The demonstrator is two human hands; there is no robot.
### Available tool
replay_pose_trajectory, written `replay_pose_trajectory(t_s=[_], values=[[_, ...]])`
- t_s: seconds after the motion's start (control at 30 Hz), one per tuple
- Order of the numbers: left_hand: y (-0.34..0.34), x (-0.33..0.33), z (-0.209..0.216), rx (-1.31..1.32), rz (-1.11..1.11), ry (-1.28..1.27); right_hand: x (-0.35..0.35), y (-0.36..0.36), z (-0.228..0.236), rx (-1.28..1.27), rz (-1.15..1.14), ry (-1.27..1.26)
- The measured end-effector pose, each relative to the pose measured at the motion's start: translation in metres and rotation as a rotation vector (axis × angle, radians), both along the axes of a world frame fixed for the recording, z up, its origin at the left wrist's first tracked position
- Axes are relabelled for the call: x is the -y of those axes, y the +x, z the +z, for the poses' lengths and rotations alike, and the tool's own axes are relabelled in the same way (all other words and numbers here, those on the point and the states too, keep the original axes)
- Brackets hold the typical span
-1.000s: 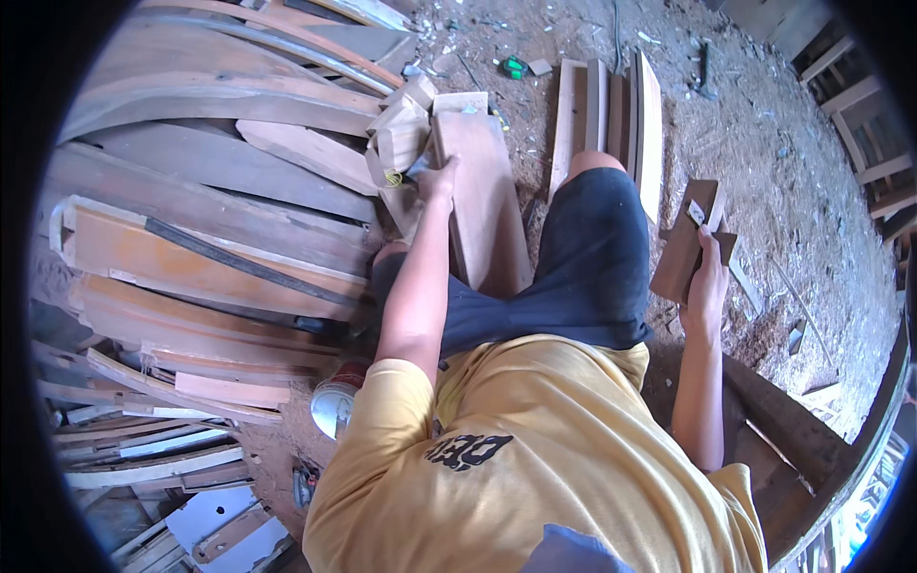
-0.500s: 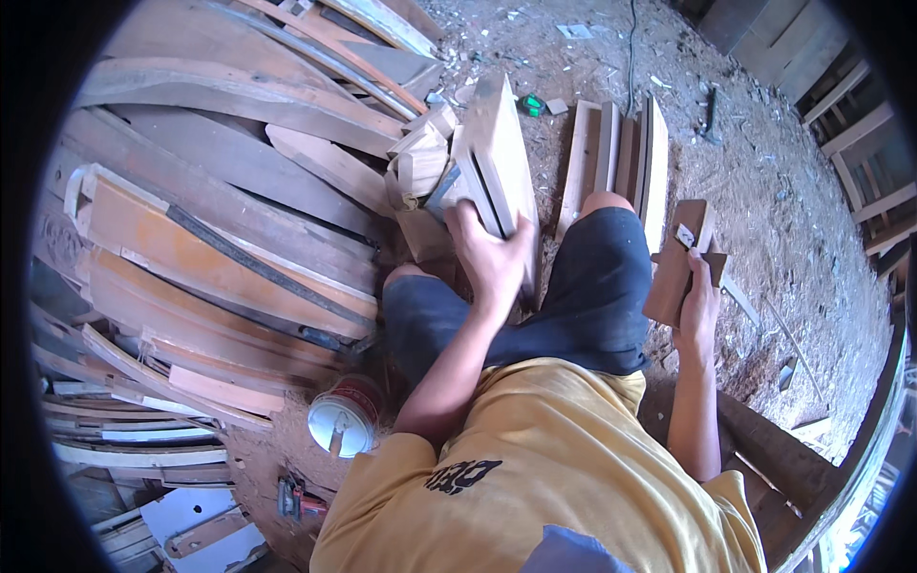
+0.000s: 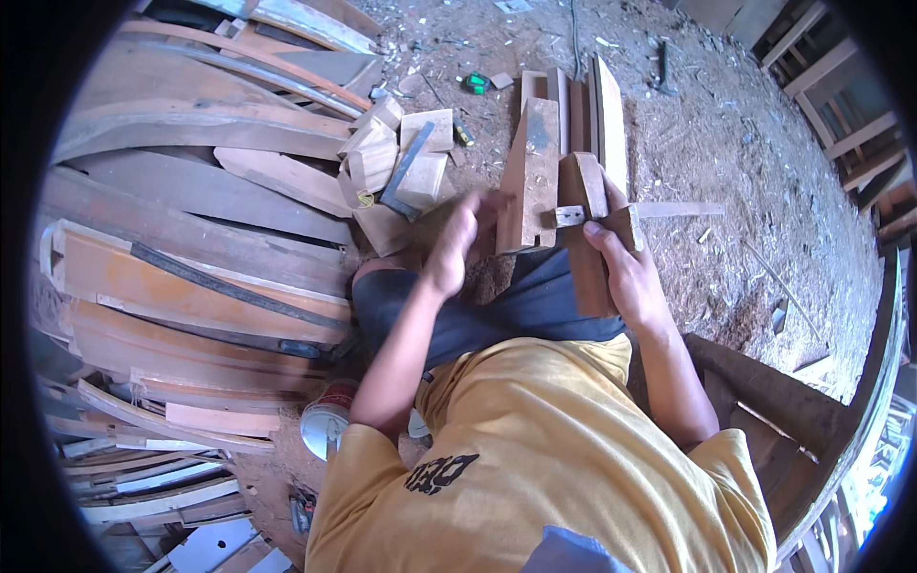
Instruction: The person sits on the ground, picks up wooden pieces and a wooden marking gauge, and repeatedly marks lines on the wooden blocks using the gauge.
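A pale tapered timber [image 3: 530, 181] stands tilted between my knees, with a notch cut in its near end. My left hand [image 3: 457, 244] is beside its left face, fingers stretched toward it and blurred; whether they touch it I cannot tell. My right hand [image 3: 630, 272] is closed around a wooden marking gauge [image 3: 587, 272], a brown block with a crosspiece through it. The crosspiece's pale end, marked with small dark points, is against or very near the timber's right side. From the gauge's far side a thin strip sticks out to the right.
Several offcuts [image 3: 373, 162] and a dark metal bar [image 3: 409, 170] lie left of the timber. Long boards [image 3: 611, 124] lie ahead, near a green tape measure [image 3: 476, 83]. Stacked curved planks [image 3: 191, 205] fill the left side. A white-lidded tin [image 3: 323, 430] stands by my left elbow.
The timber has come down and turned, its near end now toward me. My left hand has come off its grip on it. My right hand has brought the marking gauge left, up to the timber.
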State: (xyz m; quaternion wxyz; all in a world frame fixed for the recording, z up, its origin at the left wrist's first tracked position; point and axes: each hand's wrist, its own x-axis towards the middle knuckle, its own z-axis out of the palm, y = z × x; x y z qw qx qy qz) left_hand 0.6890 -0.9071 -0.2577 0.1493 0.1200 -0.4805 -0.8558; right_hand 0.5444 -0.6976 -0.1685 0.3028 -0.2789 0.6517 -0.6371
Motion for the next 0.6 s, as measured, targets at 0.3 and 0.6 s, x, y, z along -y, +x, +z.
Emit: replay_pose_trajectory(t_s=[0.3,0.6], values=[[-0.093,0.015,0.065,0.081,-0.064,-0.812,-0.026,-0.001,-0.005,0.173,-0.147,-0.065],[-0.144,0.036,0.011,0.154,0.451,-0.55,-0.034,0.002,-0.004,0.201,-0.155,-0.081]])
